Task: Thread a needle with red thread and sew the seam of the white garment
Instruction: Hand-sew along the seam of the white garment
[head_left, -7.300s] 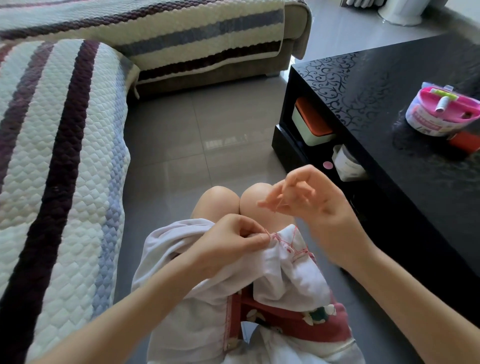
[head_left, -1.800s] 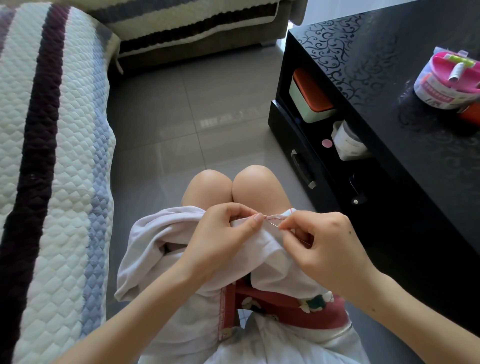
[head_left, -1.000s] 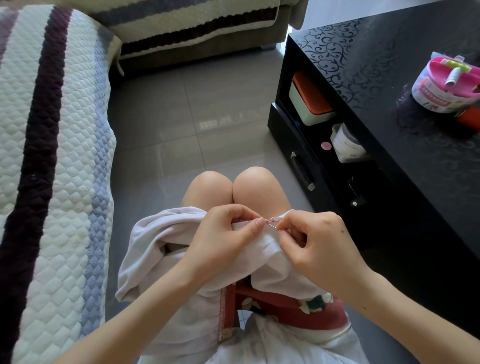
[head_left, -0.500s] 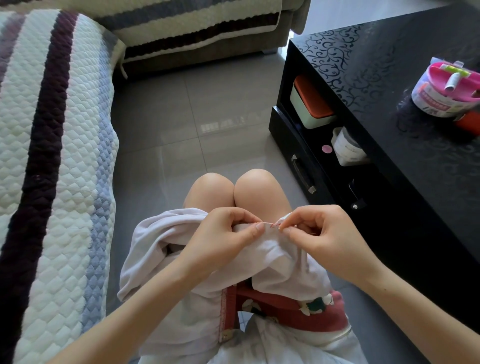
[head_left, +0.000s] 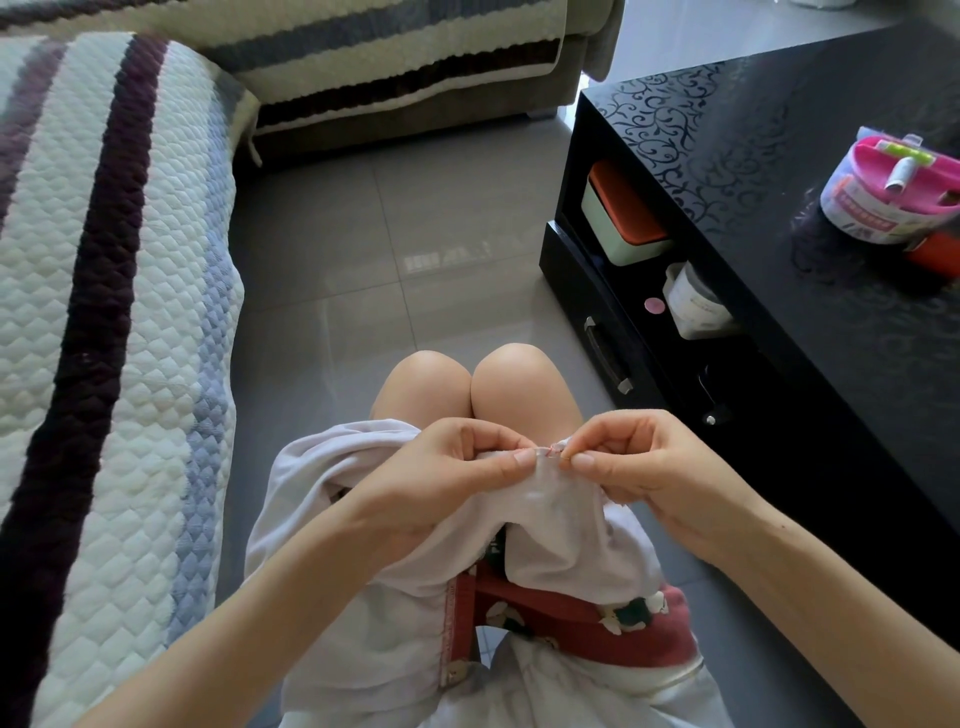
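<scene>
Here we are beside the seated person, and both hands are up over the lap, just short of the bare knees (head_left: 467, 379). The white garment (head_left: 550, 525) is bunched across the thighs, soft and creased, one fold lifted into a small peak between the two hands. Along the top of that peak runs a short line of red thread (head_left: 546, 451), tiny stitches on the seam edge, pinkish against the white. The left hand (head_left: 457, 478) pinches the fold between thumb and forefinger, the other fingers curled under the cloth. The right hand (head_left: 639, 467) meets it almost fingertip to fingertip, thumb and forefinger nipped tight on the seam edge just beside the stitches. The needle is too small to make out from here. Below the garment a red printed cloth (head_left: 571, 618) shows through. To the right stands the black glossy bench (head_left: 779, 208), and on it, well apart from the sewing, a pink-topped sewing tub (head_left: 883, 202). The striped quilted sofa cover (head_left: 130, 312) runs down the left, with grey tiled floor (head_left: 363, 260) in between
</scene>
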